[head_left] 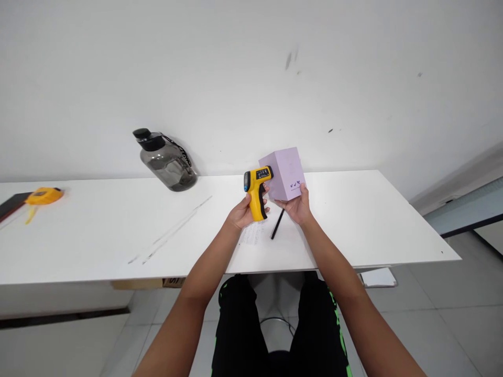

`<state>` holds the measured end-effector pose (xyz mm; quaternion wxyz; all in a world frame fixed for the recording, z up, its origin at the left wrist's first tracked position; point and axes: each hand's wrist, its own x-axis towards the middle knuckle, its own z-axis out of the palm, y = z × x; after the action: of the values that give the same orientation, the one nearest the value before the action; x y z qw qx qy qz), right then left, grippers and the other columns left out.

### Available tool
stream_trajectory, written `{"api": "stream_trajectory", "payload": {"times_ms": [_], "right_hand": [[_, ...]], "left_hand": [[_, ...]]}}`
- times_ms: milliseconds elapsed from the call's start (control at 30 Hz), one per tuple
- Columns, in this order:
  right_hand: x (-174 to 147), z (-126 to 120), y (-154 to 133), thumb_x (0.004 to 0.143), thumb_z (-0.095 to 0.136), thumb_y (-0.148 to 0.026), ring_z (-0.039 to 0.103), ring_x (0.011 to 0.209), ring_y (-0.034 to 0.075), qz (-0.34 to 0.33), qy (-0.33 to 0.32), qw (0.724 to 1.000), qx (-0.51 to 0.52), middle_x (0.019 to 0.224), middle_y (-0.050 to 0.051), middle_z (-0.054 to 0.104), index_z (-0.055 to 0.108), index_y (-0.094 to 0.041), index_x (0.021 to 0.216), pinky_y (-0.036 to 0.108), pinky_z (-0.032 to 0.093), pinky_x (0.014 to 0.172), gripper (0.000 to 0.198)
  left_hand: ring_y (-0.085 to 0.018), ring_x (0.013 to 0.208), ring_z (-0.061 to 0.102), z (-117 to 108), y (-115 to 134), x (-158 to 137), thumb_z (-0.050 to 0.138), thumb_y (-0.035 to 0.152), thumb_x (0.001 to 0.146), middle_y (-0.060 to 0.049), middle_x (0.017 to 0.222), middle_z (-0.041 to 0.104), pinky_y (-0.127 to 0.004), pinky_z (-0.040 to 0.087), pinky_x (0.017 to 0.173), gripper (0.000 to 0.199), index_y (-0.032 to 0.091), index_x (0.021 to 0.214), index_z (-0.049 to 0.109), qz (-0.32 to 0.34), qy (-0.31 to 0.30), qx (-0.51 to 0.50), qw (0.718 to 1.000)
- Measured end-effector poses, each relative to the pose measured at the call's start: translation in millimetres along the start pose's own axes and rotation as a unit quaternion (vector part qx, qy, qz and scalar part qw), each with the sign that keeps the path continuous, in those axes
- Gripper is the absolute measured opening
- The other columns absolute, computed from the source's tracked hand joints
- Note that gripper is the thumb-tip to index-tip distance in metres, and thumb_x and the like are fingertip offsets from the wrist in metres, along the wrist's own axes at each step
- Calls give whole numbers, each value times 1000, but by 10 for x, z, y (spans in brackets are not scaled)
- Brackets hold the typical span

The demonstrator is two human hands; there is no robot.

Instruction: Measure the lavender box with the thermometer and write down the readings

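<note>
My left hand (242,213) is closed round the handle of a yellow and black infrared thermometer (257,196), its small screen facing left and its front end pointing at the box. In my right hand (299,208) is a pale lilac box (290,170) with small purple marks near its lower edge, gripped at the bottom and tilted. The thermometer's tip overlaps the box's left side; whether they touch I cannot tell. A black pen (277,225) lies on the table between my hands, its upper end by the box. Beside it is a sheet with faint writing (251,234).
A grey see-through water bottle (167,162) with a black lid stands near the wall on the left. Farther left lie a yellow tape measure (44,196) and a dark flat item (13,206). Dark streaks mark the white table (98,230). Its right edge slants towards me.
</note>
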<state>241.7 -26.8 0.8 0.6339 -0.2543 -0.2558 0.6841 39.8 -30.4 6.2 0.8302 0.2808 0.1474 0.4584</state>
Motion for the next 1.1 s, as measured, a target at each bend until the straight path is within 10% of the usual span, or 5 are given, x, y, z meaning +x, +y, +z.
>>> {"api": "stream_trajectory", "payload": {"times_ms": [1100], "right_hand": [[-5,-10,-11,87,52,-68,66,115,26,-1,-13,1000,-19,134,4,66,56,-30,128,45,62,89,56]], "left_hand": [[-12,83,67,-39,5,8,69,47,89,-5,131,65,-41,52,98,48,24,130,61,7,1,56,998]]}}
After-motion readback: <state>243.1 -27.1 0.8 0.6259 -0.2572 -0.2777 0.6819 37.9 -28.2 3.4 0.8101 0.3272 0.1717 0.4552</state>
